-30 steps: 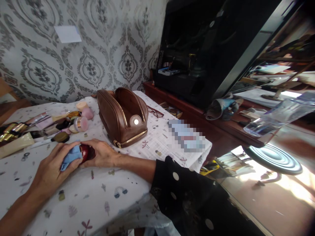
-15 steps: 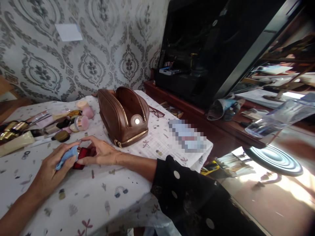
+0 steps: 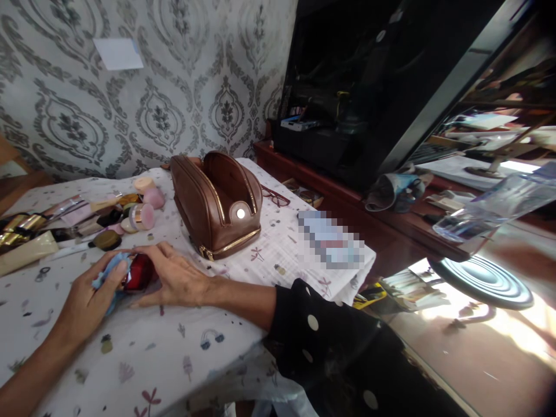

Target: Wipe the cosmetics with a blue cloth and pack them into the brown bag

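My left hand [image 3: 89,295] pinches a light blue cloth [image 3: 113,267] and presses it against the neck end of a small red glass bottle [image 3: 139,273]. My right hand [image 3: 180,278] curls around the bottle's other side, its forefinger along the top and its thumb lower down, a little off the glass. The bottle lies tilted between both hands, partly covered by fingers and cloth. Just beyond my right hand stands a brown leather toiletry bag [image 3: 217,214], unzipped, with its flap raised.
Makeup items lie at the left: a cream tube [image 3: 28,253], a round dark jar [image 3: 107,240], pink-topped pieces [image 3: 143,216]. Red-framed glasses [image 3: 277,200] and a blurred-out flat object [image 3: 330,240] are on the patterned cloth [image 3: 182,370]. A television [image 3: 343,87] stands behind.
The red bottle has turned and tipped between my hands, showing more of its red face. My right thumb has moved down off it, and the blue cloth has shifted around its neck.
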